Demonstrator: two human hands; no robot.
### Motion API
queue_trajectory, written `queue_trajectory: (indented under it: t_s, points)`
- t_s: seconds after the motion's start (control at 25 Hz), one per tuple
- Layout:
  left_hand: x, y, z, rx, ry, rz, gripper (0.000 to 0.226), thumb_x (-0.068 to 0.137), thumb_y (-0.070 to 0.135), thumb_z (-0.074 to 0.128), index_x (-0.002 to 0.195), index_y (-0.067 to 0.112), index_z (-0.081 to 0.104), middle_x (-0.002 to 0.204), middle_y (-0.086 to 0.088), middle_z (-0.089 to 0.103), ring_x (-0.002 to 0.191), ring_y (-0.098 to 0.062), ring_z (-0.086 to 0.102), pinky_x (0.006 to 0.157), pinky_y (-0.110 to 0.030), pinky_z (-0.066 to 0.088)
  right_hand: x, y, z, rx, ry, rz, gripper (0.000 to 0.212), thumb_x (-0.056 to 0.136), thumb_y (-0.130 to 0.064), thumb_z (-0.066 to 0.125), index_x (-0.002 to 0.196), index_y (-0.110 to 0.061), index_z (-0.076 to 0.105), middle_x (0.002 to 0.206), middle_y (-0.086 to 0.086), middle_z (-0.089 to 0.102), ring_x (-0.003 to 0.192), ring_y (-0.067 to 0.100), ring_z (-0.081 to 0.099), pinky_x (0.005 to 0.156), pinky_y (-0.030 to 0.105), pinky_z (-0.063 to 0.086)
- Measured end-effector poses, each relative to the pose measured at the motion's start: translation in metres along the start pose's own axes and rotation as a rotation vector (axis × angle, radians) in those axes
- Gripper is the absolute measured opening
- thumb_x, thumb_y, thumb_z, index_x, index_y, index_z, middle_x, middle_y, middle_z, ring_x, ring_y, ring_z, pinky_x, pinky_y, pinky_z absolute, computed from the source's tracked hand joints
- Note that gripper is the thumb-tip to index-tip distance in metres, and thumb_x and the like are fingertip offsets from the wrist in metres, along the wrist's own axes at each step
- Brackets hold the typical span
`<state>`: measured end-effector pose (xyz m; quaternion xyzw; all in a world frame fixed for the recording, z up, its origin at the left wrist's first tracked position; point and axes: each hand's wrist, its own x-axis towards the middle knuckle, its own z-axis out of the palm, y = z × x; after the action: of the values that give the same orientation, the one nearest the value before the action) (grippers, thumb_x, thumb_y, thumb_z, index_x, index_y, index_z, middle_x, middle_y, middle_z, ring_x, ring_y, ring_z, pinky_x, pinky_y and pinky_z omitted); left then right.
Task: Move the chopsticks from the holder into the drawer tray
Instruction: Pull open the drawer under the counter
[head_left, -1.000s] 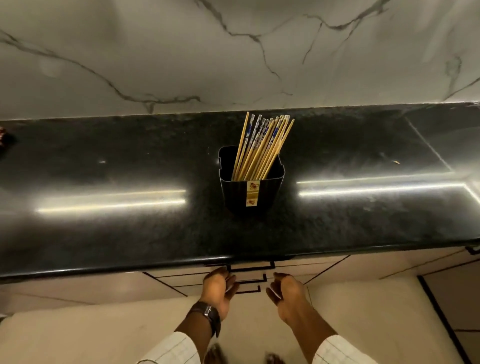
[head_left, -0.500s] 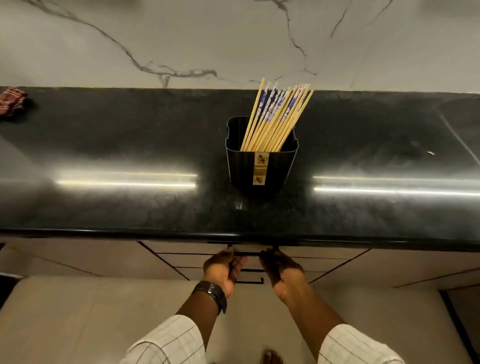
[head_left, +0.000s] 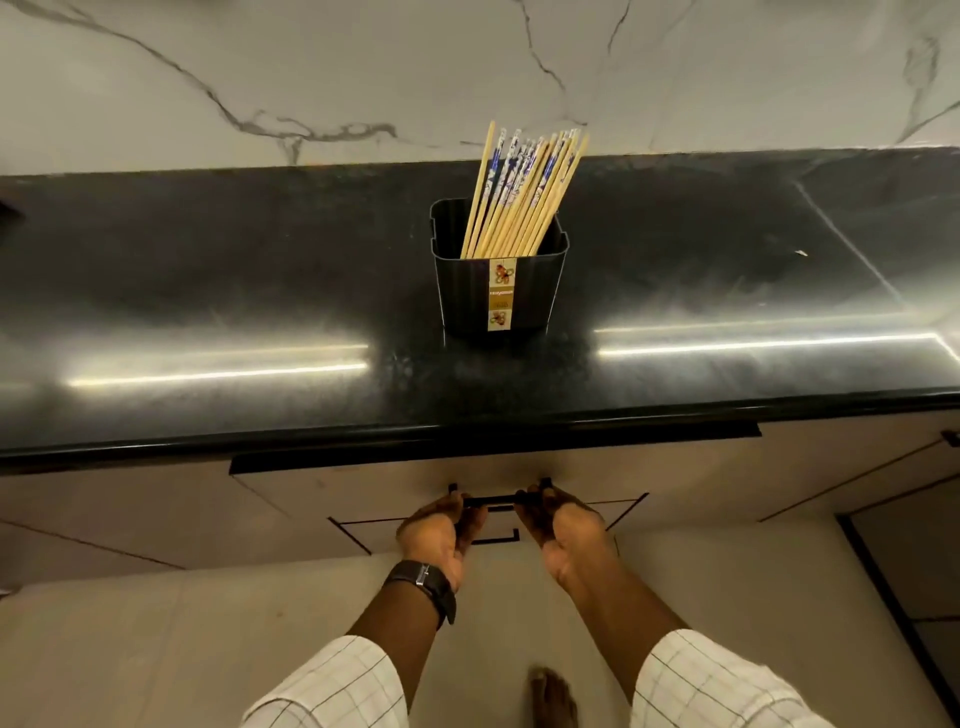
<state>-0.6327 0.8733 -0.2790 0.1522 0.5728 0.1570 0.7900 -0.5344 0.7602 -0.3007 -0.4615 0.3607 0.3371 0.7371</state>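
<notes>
Both hands (head_left: 435, 538) (head_left: 569, 535) grip the drawer handle (head_left: 491, 500)

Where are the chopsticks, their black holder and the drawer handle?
chopsticks (head_left: 519, 202), head view, middle of the bundle.
holder (head_left: 462, 296), head view, front wall beside its label.
drawer handle (head_left: 491, 500), head view, bare middle of the bar.

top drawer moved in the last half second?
Yes. The drawer front has come out toward the person, away from the countertop edge; left hand and right hand grip its handle.
</notes>
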Motion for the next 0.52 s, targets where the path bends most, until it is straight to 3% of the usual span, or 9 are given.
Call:
queue_trajectory:
  t_s: [0.16, 0.32, 0.52]
  points:
    - [-0.008, -0.018, -0.026, -0.007, 0.025, -0.028, 0.025, 0.095, -0.021, 0.048, 0.090, -0.005, 0.067, 0.100, -0.025, 0.069, 0.089, -0.040, 0.067, 0.058, -0.043, 0.061, -0.012, 0.015, -0.030, -0.012, 0.026, -0.022, 0.026, 0.103, 0.004, 0.049, 0.125, 0.007, 0.061, 0.110, 0.027, 0.070, 0.093, 0.038, 0.071, 0.063, 0.042, 0.062]
    - [-0.022, -0.037, -0.049, -0.022, 0.038, -0.023, 0.020, 0.091, -0.022, 0.055, 0.086, -0.007, 0.068, 0.091, -0.025, 0.070, 0.079, -0.037, 0.068, 0.047, -0.037, 0.062, -0.026, 0.031, -0.055, -0.003, 0.046, -0.029, 0.025, 0.102, 0.003, 0.052, 0.124, 0.008, 0.062, 0.113, 0.032, 0.069, 0.092, 0.040, 0.070, 0.071, 0.046, 0.060]
    - [-0.041, -0.042, -0.065, 0.020, 0.001, -0.027, 0.019, 0.091, -0.022, 0.055, 0.091, -0.007, 0.067, 0.096, -0.025, 0.069, 0.081, -0.038, 0.066, 0.062, -0.044, 0.058, -0.046, 0.040, -0.071, 0.025, 0.055, -0.045, 0.020, 0.102, 0.004, 0.052, 0.116, 0.010, 0.065, 0.100, 0.030, 0.072, 0.084, 0.040, 0.071, 0.062, 0.042, 0.061]
